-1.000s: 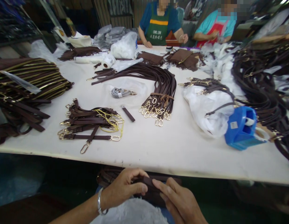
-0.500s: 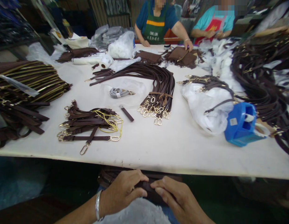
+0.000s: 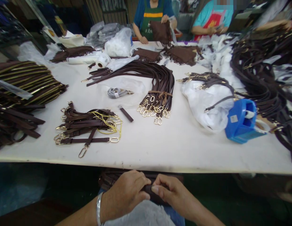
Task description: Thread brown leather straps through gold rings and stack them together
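Observation:
Just below the table's front edge, over my lap, is a dark brown leather piece (image 3: 157,198); its full shape is hidden by my hands. My left hand (image 3: 125,196), with a silver bangle on the wrist, is closed on its left part, thumb and fingers near the upper edge. Close beside it, my right hand (image 3: 175,193) pinches the same piece between thumb and bent fingers. More brown leather (image 3: 108,179) shows behind my left hand. A whitish plastic sheet (image 3: 141,215) covers part of my lap.
On the white table (image 3: 146,150) lie short brown straps with gold clasps (image 3: 82,125), a tied bundle of long straps (image 3: 162,78), a blue tape dispenser (image 3: 240,122) and striped brown stacks (image 3: 25,81). Across it, a co-worker (image 3: 152,18) holds up a brown fringed bag (image 3: 160,31).
My right fingers have curled into a tighter pinch on the leather piece. Across the table, the co-worker has lifted a brown bag. The view has shifted slightly.

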Tool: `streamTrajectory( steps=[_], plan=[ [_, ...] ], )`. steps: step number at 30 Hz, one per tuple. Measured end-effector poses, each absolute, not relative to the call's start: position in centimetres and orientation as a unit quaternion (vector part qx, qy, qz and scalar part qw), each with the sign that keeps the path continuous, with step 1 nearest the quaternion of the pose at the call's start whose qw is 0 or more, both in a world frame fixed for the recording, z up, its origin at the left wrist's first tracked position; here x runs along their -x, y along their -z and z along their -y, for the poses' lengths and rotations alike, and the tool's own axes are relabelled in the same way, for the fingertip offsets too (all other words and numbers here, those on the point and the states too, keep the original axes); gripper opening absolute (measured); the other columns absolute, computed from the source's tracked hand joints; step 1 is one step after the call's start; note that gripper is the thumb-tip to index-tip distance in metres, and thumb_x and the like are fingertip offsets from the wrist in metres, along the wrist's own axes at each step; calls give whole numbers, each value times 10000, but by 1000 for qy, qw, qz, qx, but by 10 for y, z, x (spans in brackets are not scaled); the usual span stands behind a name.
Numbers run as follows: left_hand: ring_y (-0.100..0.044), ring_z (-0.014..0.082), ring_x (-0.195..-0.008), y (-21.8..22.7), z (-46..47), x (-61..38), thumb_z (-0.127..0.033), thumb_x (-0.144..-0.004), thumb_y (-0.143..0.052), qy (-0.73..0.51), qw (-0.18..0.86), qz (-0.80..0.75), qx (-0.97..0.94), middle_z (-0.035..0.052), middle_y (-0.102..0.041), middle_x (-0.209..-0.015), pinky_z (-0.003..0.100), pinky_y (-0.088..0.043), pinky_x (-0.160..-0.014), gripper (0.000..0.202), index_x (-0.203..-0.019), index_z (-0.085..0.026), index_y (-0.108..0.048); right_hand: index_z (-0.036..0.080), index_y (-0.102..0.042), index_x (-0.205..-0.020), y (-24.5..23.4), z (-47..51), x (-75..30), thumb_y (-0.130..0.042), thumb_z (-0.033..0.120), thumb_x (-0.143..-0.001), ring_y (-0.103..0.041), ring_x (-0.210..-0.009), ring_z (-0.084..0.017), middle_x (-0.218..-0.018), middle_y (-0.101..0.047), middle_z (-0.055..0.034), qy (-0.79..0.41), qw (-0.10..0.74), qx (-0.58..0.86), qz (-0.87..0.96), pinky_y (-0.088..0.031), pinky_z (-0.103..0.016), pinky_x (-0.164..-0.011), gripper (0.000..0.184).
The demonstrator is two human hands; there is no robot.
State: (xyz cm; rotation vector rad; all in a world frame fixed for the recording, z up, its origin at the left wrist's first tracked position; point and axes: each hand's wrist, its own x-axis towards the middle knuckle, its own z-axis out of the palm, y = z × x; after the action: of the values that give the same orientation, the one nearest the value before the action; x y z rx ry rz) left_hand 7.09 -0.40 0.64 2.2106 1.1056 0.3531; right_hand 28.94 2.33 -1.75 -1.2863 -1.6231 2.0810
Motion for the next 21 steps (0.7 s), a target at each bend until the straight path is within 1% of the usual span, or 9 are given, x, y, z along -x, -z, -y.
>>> streamTrajectory(
  steps=[3,7,11,15,17,21],
  plan=[
    [-638,255,-929,-9,2,-74,-256,-922,-566,-117,329,-418,-839,86,-690,-984,406,-517,-855,213,-1106,-147,-566,184,-529,-744,18,-25,-288,-572,487,-868,-315,-532,-88,-576,-403,67,-719,100,435,532,-225,-234,-484,329],
    [-637,253,-896,-8,2,-79,-235,-936,-529,-107,314,-412,-849,89,-687,-949,397,-513,-826,158,-1056,-140,-569,182,-522,-728,21,-25,-285,-585,490,-859,-309,-523,-83,-567,-402,71,-730,101,429,522,-215,-232,-476,340],
    [-620,241,-859,4,6,-82,-241,-942,-509,-86,315,-437,-838,75,-670,-926,376,-498,-775,113,-1006,-164,-562,189,-491,-725,33,-20,-279,-604,503,-851,-305,-511,-77,-556,-408,80,-745,131,426,496,-209,-229,-466,356],
    [-603,238,-836,14,9,-78,-233,-931,-531,-58,319,-467,-823,58,-657,-922,368,-473,-746,93,-999,-178,-564,185,-511,-781,45,-14,-272,-648,481,-833,-328,-518,-73,-570,-427,86,-757,165,427,467,-228,-216,-473,330],
    [-611,228,-847,14,9,-74,-239,-919,-567,-59,345,-472,-809,50,-662,-940,346,-463,-743,121,-1028,-184,-568,181,-520,-791,47,-13,-271,-663,468,-827,-356,-528,-72,-589,-460,79,-757,162,427,468,-247,-209,-484,322],
    [-635,220,-935,8,9,-69,-292,-907,-612,-73,402,-478,-777,46,-675,-1028,322,-458,-798,243,-1129,-207,-562,170,-544,-763,44,-13,-276,-584,516,-866,-414,-494,-79,-573,-529,52,-772,114,403,478,-312,-214,-490,363]
  ],
)
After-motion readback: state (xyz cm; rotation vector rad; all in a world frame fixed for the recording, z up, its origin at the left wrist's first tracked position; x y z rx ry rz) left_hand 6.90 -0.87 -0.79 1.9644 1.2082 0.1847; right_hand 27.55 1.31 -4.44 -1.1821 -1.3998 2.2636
